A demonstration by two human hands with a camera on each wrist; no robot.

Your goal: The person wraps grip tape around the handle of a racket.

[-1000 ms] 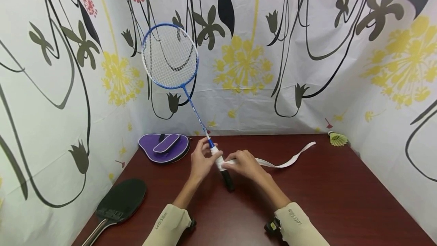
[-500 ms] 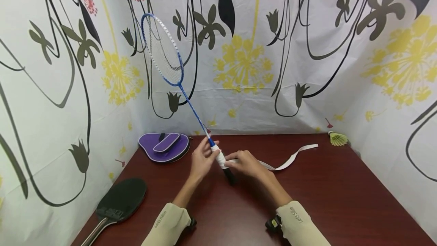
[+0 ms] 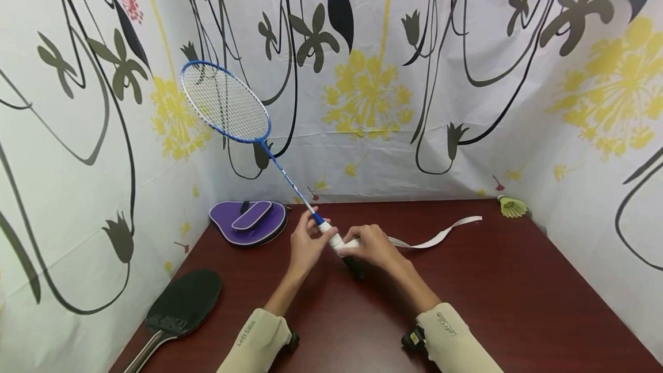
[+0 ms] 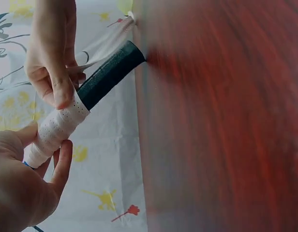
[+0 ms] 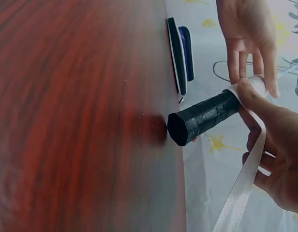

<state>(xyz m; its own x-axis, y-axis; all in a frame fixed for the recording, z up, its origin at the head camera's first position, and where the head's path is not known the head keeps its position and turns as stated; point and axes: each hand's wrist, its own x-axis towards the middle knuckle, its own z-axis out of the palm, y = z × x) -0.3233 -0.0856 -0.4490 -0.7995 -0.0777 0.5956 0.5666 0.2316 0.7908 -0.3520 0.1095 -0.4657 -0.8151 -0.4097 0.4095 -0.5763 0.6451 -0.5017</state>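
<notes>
A blue and white badminton racket (image 3: pixel 228 102) slants up to the left, its head raised above the table. White perforated grip tape (image 4: pixel 57 128) is wound round the upper part of its handle; the lower part (image 5: pixel 204 116) shows black. My left hand (image 3: pixel 307 244) holds the wrapped handle near the shaft between thumb and fingers. Lower down, at the edge of the wrapping, my right hand (image 3: pixel 374 249) pinches the tape against the handle. The loose tape strip (image 3: pixel 435 242) trails from the right hand toward the back right.
A purple paddle case (image 3: pixel 248 223) lies at the back left of the dark red table (image 3: pixel 497 304). Nearer on the left is a black table tennis paddle (image 3: pixel 183 302). A yellow shuttlecock (image 3: pixel 512 206) sits at the back right corner. Patterned curtain (image 3: pixel 373 166) surrounds the table.
The racket has turned about its handle, and its head has swung lower and to the left. Both hands have stayed at nearly the same place, and the loose tape has shifted slightly.
</notes>
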